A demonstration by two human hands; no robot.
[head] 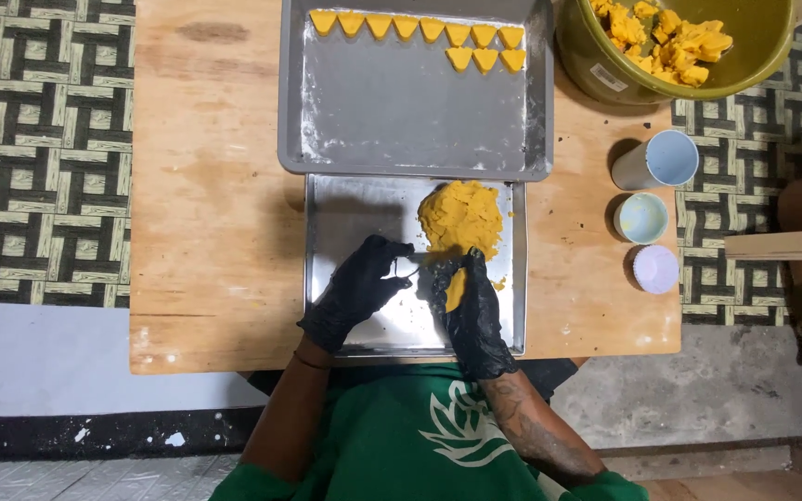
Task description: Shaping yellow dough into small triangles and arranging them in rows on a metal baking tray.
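- Yellow dough mound [459, 218] sits at the far right of the near steel tray [355, 223], against its far edge, just ahead of both hands; that puts it close enough to pull pieces from.
- Wooden table [206, 186]: bare along its left side; both trays stand right of centre, the near one at the near edge, directly before the person in the green shirt [401, 436].
- Left hand [356, 289], black glove, rests over the middle of the near steel tray; fingers pinched closed on a small thin metal tool [410, 263], apparently a cutter or mould. Tool type not resolvable.
- Right hand [468, 306], black glove, meets the left hand at the tool, just near of the mound; fingers curled around a yellow dough piece [455, 289], pressed between palm and fingers. The two hands work against each other, one steadying, one feeding.
- Far grey tray [401, 111], overlapping the near tray's far edge; heart-shaped yellow pieces [420, 28] are lined along its far edge, with a short second row begun at the right, so filling runs in rows.
- Green bucket [605, 65] at the far right corner holds loose yellow dough lumps [666, 37].
- Right edge: a pale tube on its side [656, 160], a small cup [642, 218], and a lilac fluted mould [654, 269], well apart from the hands.
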